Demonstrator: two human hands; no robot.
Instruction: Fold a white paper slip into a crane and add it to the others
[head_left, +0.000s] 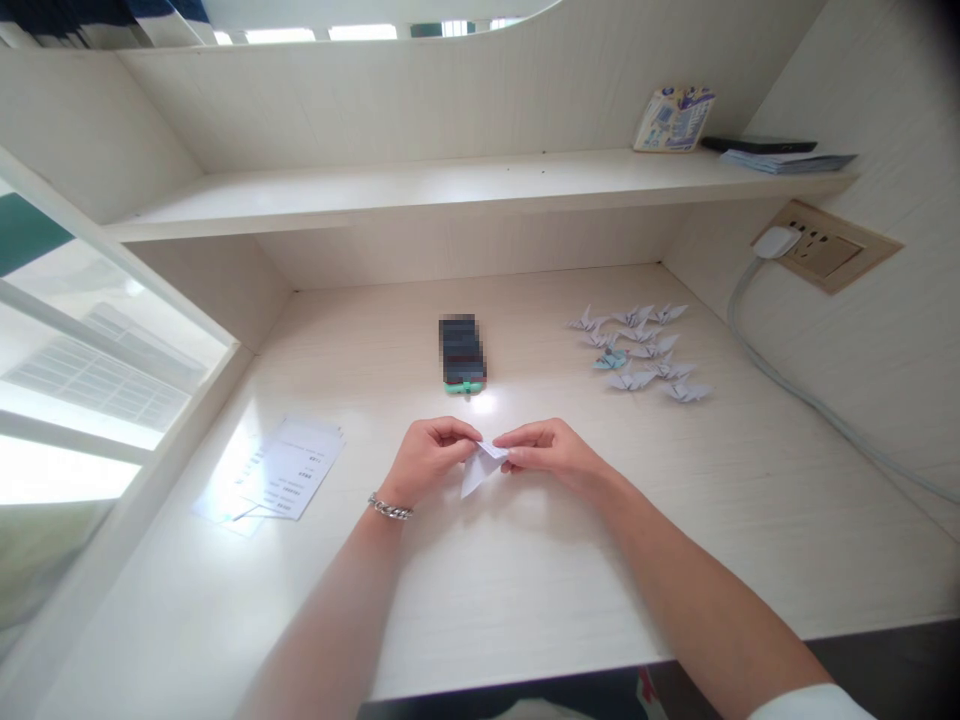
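A small piece of folded white paper (481, 472) with some print on its upper flap is held over the middle of the desk. My left hand (433, 455), with a chain bracelet (390, 508) at the wrist, pinches its upper left side between thumb and fingers. From the other side, my right hand (551, 450) grips the paper's right corner between thumb and fingertips. One pointed flap hangs down toward me. Off to the right on the desk stand several folded paper cranes (637, 380), mostly white, and one light blue crane (611, 358) among them.
Beyond my hands lies a phone (462, 348), its screen blurred out, with a green edge. Printed paper sheets (296, 470) overlap at the left. A white cable (810, 405) runs from the wall socket (832, 250) down the right side. A shelf (420, 195) crosses above the desk.
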